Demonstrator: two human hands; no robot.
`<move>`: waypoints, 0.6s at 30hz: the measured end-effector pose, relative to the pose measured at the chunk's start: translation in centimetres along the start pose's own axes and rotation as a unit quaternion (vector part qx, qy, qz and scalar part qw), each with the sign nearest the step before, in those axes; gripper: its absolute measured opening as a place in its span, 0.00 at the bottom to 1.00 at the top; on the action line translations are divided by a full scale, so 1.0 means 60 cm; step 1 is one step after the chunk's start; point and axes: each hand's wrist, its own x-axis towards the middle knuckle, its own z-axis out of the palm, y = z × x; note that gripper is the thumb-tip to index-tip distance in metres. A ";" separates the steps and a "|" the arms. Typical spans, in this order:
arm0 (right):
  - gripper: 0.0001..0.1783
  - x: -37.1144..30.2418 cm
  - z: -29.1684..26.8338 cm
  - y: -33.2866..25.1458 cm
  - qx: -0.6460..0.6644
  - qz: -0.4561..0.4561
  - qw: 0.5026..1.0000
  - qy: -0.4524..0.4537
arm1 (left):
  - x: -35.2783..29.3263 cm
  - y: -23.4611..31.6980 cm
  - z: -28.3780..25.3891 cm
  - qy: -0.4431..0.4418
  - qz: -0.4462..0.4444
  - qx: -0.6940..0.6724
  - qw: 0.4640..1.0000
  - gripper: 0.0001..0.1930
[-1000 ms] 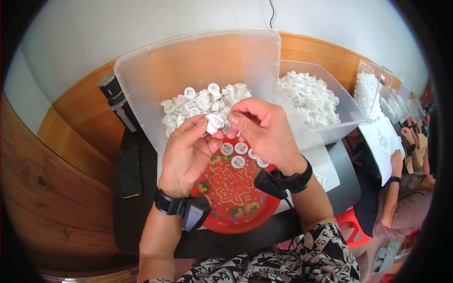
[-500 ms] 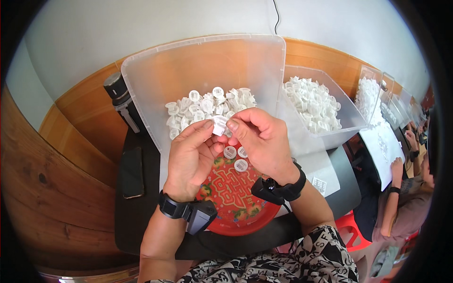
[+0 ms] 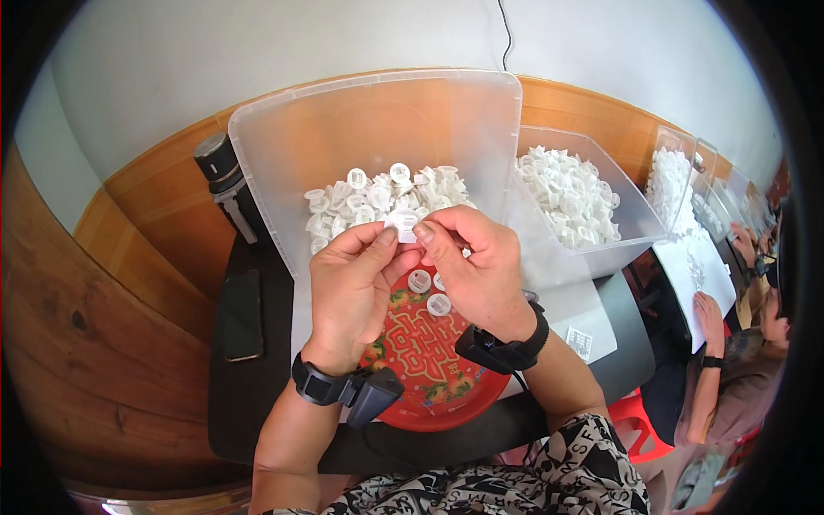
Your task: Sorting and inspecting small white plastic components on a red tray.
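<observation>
A small white plastic piece (image 3: 401,225) with a rounded top is pinched between my two hands, above the far edge of a red round tray (image 3: 416,410). My left hand (image 3: 354,279) grips its left side with thumb and forefinger. From the right, my right hand (image 3: 475,262) holds the same piece between thumb and fingertips. Beneath my hands, several white discs (image 3: 439,304) with dark printed marks lie on the tray. Just beyond stands a heap of similar white pieces (image 3: 348,204) in a tipped clear plastic bin (image 3: 369,112).
Another clear bin (image 3: 639,206) full of white pieces stands to the right. A black phone (image 3: 244,316) and a dark flask (image 3: 227,184) are at left. A label sheet (image 3: 579,343) lies near my right wrist. Another person's hand (image 3: 709,318) works at the far right.
The white piece has turned slightly in my fingers, and my left thumb now presses against its lower left. The other person's near hand has moved a little left and down.
</observation>
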 end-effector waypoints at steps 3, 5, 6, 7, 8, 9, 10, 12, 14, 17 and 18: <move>0.05 0.000 0.001 0.002 0.002 -0.004 1.000 0.009 | 0.000 0.000 0.001 -0.004 0.008 0.011 1.000 0.06; 0.05 0.000 0.002 0.003 0.006 0.001 1.000 0.010 | -0.001 0.001 0.001 -0.003 0.010 0.019 1.000 0.06; 0.05 0.000 0.003 0.002 0.006 0.001 1.000 0.010 | -0.001 0.002 0.002 -0.002 0.010 0.021 1.000 0.06; 0.05 0.000 0.003 0.002 0.008 0.003 1.000 0.012 | -0.001 0.001 0.002 -0.001 0.009 0.023 1.000 0.06; 0.05 0.000 0.003 0.003 0.011 0.004 1.000 0.014 | -0.001 0.000 0.003 -0.001 0.009 0.022 1.000 0.06; 0.05 -0.001 0.002 0.003 0.010 0.004 1.000 0.014 | -0.001 -0.002 0.003 0.000 0.010 0.024 1.000 0.05; 0.04 -0.001 0.003 0.003 -0.001 -0.003 1.000 0.020 | -0.001 -0.001 0.004 0.001 0.011 0.027 1.000 0.05; 0.04 -0.001 0.007 0.003 -0.012 -0.010 1.000 0.027 | -0.001 -0.003 0.002 -0.001 0.015 0.027 1.000 0.05; 0.03 -0.002 0.013 0.004 0.020 -0.016 0.998 0.056 | -0.001 -0.005 0.000 -0.002 0.017 0.028 0.999 0.05; 0.03 0.002 0.012 0.003 -0.025 -0.063 0.996 0.058 | -0.001 -0.006 0.000 0.001 0.028 0.030 0.999 0.04; 0.03 0.002 0.012 0.002 -0.024 -0.064 0.996 0.058 | 0.000 -0.006 0.000 0.003 0.032 0.032 0.999 0.04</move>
